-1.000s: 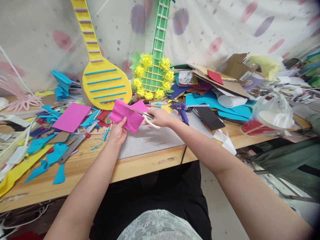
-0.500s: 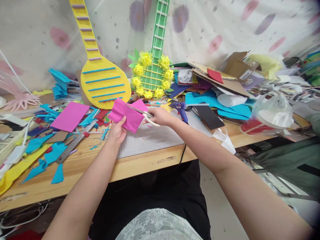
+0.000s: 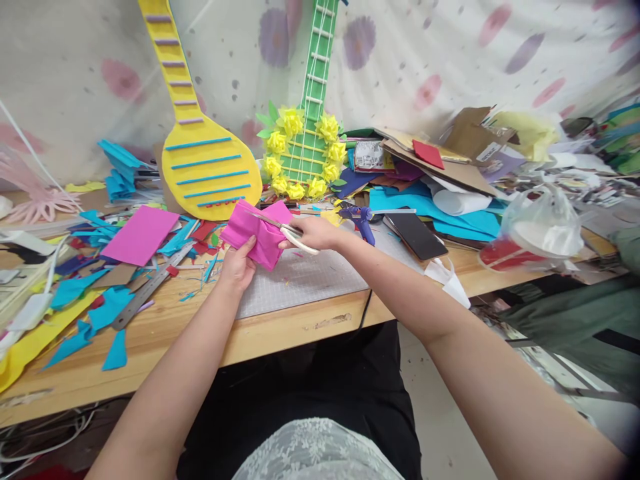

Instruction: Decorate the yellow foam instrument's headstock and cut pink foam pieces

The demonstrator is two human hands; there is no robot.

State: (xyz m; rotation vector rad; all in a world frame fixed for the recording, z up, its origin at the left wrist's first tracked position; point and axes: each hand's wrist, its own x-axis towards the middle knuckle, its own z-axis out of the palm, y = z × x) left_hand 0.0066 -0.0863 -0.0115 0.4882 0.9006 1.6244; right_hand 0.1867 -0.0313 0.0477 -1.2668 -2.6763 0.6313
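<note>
My left hand (image 3: 240, 264) pinches the lower left edge of a folded magenta paper (image 3: 260, 245), thumb on top. In my right hand (image 3: 316, 233) is a pair of scissors (image 3: 299, 243) with white handles, its blades lying across the paper and pointing left. How far the blades are parted I cannot make out. Both hands hover over a grey cutting mat (image 3: 285, 287) with small scraps on it. To the left lies another magenta sheet (image 3: 141, 235), flat among blue offcuts.
Behind stand a yellow paper guitar (image 3: 210, 167) and a green one with yellow flowers (image 3: 306, 153). On the right are a purple glue gun (image 3: 361, 220), a black phone (image 3: 417, 233) and a bagged red-and-white tub (image 3: 530, 240). A metal ruler (image 3: 150, 287) lies left.
The magenta paper has shifted slightly down and right with my left hand. The scissors stay across it, and my right hand has moved only a little.
</note>
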